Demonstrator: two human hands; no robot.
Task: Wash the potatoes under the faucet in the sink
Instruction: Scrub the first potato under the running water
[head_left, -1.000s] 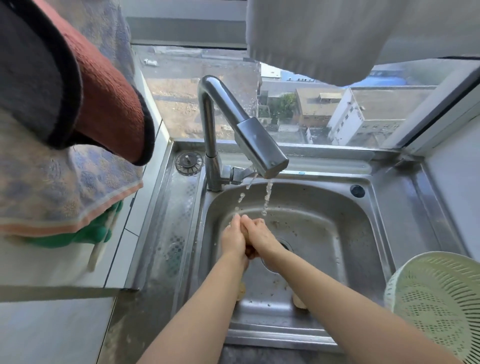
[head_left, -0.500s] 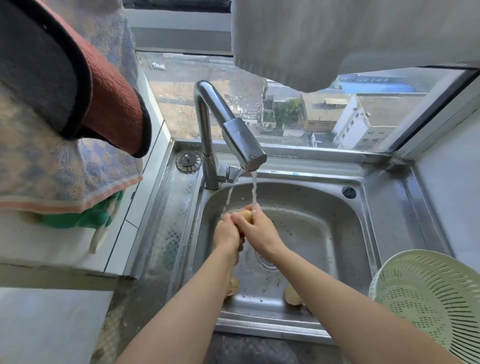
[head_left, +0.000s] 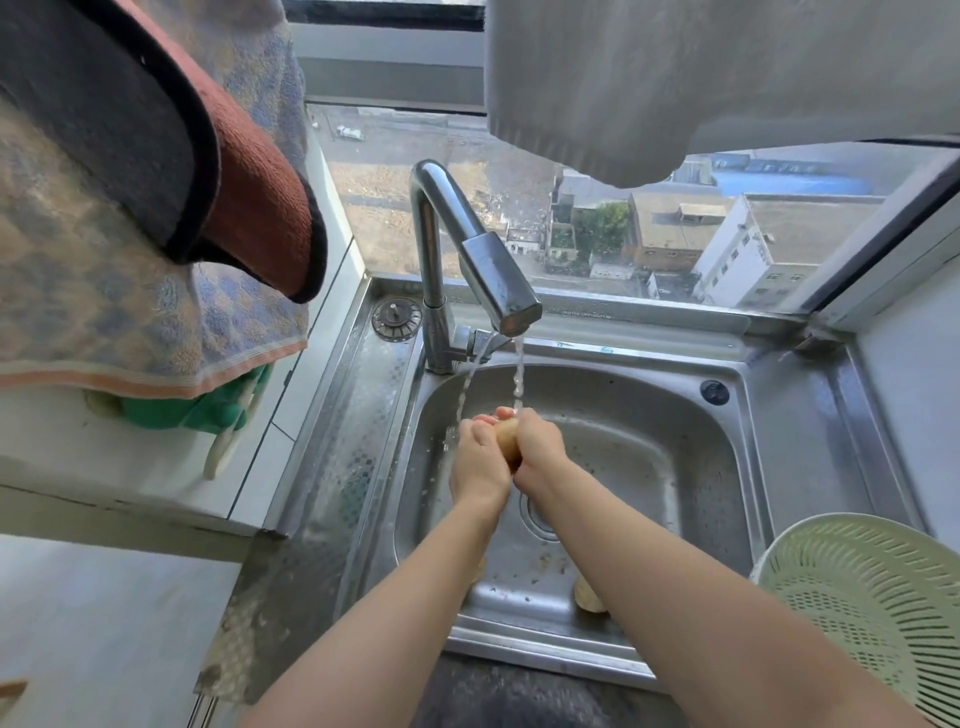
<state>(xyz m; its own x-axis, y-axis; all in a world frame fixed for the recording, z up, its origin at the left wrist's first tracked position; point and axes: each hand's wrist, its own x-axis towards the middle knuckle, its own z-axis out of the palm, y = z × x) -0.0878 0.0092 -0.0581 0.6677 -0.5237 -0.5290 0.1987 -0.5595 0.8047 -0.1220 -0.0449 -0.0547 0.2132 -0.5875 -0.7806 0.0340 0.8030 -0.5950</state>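
At the lower right we see a pale slotted colander (head_left: 862, 613), cut off by the frame's edge. On our left hangs a patterned towel (head_left: 104, 291) with a red, dark-edged cloth (head_left: 249, 208) draped over it, and something green (head_left: 197, 410) bunched just beneath. A white cloth (head_left: 675, 78) hangs across the top. Through the window (head_left: 519, 218) we look down on buildings (head_left: 753, 244) and a tree (head_left: 602, 226).

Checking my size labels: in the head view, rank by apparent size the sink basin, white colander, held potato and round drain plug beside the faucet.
1. sink basin
2. white colander, though cropped and nearest the camera
3. held potato and drain plug: they look alike and the potato is largely hidden, so unranked
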